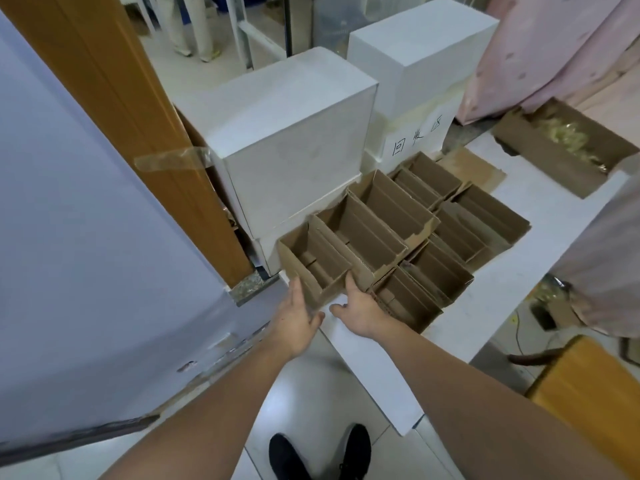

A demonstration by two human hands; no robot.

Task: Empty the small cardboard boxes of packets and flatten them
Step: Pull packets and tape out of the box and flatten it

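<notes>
Several small open cardboard boxes stand in rows on a white sheet (540, 216) on the floor; they look empty. The nearest box (313, 263) sits at the front left corner. My left hand (298, 313) lies against its left front side with fingers straight. My right hand (356, 306) touches its right front corner, fingers extended, thumb spread. A second box (360, 233) and a third (391, 202) stand behind it. A larger brown box (568, 147) at the far right holds shiny gold packets.
Two big white boxes (287, 140) (422, 50) stand behind the rows, one above a label with handwritten characters. An orange door frame (114, 98) and a grey panel (69, 254) close off the left. Another person's sleeve (602, 265) hangs at the right. A flat cardboard piece (474, 168) lies farther back.
</notes>
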